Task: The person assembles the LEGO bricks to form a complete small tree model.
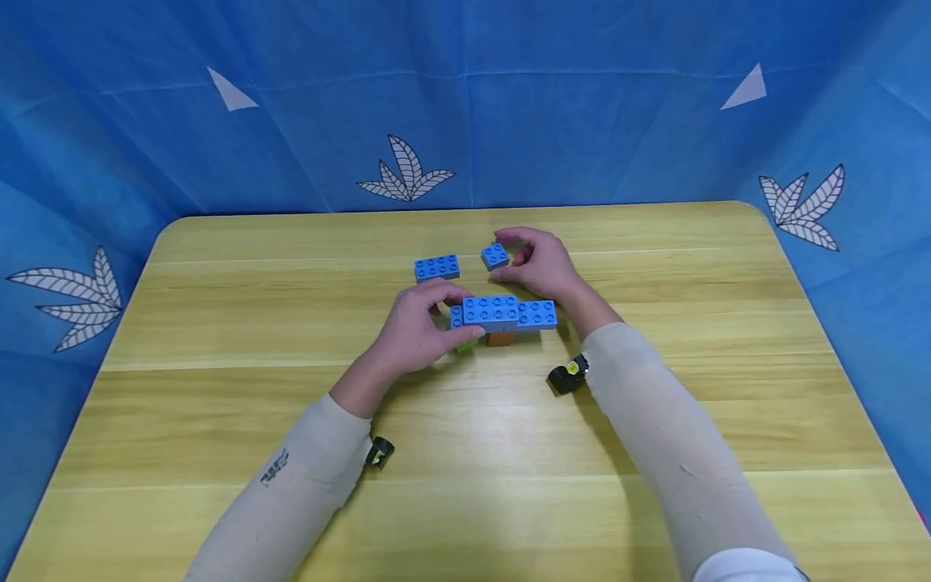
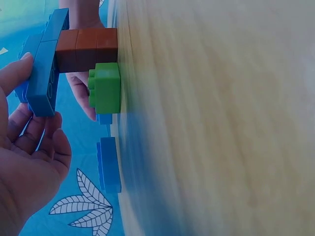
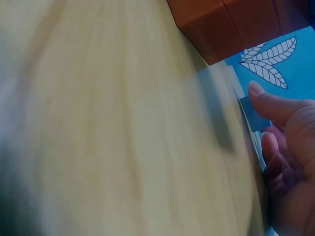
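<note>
My left hand (image 1: 422,323) grips the left end of a row of blue toy building bricks (image 1: 490,310), thumb in front and fingers behind. In the left wrist view these bricks lie across the top of a brown brick column (image 2: 88,49), which stands on the table. Close beside the column's base sits a green brick (image 2: 107,88). Farther back, my right hand (image 1: 540,263) pinches a small square blue brick (image 1: 495,257), thumb at its near side and index finger at its far side. The thumb overlaps that brick in the right wrist view.
A longer blue brick (image 1: 437,267) lies on the wooden table (image 1: 254,339), left of the small one and behind my left hand. Past the table's back edge hangs a blue cloth (image 1: 553,121) with leaf prints. A black wrist camera (image 1: 567,376) shows by the right sleeve.
</note>
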The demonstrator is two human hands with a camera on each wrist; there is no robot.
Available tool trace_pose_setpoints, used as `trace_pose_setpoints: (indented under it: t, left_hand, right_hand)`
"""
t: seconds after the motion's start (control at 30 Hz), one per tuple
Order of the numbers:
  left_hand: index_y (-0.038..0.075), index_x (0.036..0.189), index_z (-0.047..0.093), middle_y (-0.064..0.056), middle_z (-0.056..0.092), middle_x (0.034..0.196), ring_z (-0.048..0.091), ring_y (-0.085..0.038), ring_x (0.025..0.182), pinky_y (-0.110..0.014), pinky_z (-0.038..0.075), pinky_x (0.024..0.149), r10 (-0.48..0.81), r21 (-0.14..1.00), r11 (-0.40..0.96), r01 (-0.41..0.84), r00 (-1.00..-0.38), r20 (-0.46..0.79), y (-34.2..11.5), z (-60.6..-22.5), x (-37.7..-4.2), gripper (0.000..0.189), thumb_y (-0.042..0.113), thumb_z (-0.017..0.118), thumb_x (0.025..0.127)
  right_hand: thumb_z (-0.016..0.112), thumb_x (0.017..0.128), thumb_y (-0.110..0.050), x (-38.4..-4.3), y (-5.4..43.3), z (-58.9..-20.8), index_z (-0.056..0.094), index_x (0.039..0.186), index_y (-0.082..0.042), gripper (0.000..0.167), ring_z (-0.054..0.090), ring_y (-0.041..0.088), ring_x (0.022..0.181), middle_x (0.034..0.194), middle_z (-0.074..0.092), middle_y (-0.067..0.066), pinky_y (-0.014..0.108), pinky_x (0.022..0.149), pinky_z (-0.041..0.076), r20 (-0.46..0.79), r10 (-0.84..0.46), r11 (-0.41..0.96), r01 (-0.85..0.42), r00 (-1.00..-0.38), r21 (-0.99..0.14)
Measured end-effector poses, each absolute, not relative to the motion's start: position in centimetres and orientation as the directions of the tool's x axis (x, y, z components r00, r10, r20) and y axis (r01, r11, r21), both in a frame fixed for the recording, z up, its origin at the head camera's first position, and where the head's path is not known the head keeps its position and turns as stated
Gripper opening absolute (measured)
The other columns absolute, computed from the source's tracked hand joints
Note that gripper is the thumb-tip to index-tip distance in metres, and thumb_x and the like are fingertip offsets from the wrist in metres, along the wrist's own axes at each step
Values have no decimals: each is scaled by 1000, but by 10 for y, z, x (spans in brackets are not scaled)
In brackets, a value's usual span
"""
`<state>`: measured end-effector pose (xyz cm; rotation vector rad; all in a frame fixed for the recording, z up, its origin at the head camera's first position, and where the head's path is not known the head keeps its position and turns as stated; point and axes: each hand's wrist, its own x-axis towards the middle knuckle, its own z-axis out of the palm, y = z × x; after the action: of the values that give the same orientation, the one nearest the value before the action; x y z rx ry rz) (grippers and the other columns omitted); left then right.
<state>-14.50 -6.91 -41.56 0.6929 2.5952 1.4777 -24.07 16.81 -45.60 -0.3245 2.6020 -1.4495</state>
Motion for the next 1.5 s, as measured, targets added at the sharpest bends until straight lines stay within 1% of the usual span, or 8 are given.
trace_pose_setpoints:
  t: [0.2, 0.47, 0.67, 0.9, 1.1, 1.33, 1.5]
  left_hand:
    - [9, 111, 72, 3, 66, 109, 54, -15, 96, -40, 51, 81, 422, 829, 431, 355, -892, 163, -68, -415, -145, 37, 27, 86, 81]
    - [8, 111, 73, 2, 66, 110, 54, -16, 97, -39, 50, 80, 424, 826, 431, 363, -890, 170, -67, -415, -145, 38, 27, 86, 82]
    - [8, 111, 72, 2, 66, 110, 55, -16, 97, -39, 50, 80, 427, 828, 430, 360, -889, 165, -66, -414, -145, 37, 27, 85, 82]
    - [8, 112, 72, 2, 66, 110, 54, -16, 97, -40, 51, 81, 423, 824, 441, 355, -892, 158, -66, -413, -145, 38, 27, 85, 82]
    - [7, 113, 72, 1, 66, 109, 55, -17, 96, -42, 51, 80, 421, 826, 438, 354, -893, 159, -66, -414, -144, 38, 25, 86, 82]
    - [8, 113, 72, 2, 66, 108, 54, -16, 96, -42, 51, 80, 417, 824, 446, 348, -896, 153, -67, -415, -144, 39, 27, 85, 82]
    - [7, 112, 72, 1, 66, 109, 54, -17, 95, -41, 51, 79, 423, 822, 437, 364, -890, 169, -68, -416, -145, 38, 27, 85, 82]
  right_hand:
    - [84, 84, -23, -240, 167, -455, 65, 132, -13, 52, 54, 23, 81, 121, 65, 2, 35, 72, 45, -32, -239, 554, -109, -970, -825]
    - [83, 85, -22, -241, 169, -455, 67, 128, -12, 47, 54, 24, 81, 117, 65, 3, 36, 72, 45, -31, -225, 562, -104, -974, -821]
    - [83, 84, -22, -241, 171, -453, 68, 126, -12, 45, 54, 24, 82, 114, 64, 2, 36, 72, 46, -34, -211, 539, -88, -977, -838]
    - [83, 85, -24, -239, 177, -450, 69, 125, -14, 44, 54, 24, 87, 117, 65, 1, 36, 74, 46, -41, -167, 481, -46, -985, -875]
    - [83, 84, -28, -233, 182, -446, 70, 125, -14, 45, 56, 24, 89, 118, 65, 1, 36, 76, 47, -45, -142, 472, -28, -989, -881]
    - [87, 80, -29, -222, 186, -434, 72, 121, -14, 46, 57, 22, 85, 111, 67, -1, 32, 68, 47, -27, -95, 442, -18, -995, -897]
    - [88, 78, -28, -214, 189, -421, 73, 119, -13, 46, 57, 22, 81, 103, 67, 4, 27, 62, 47, -1, -61, 386, -23, -998, -922]
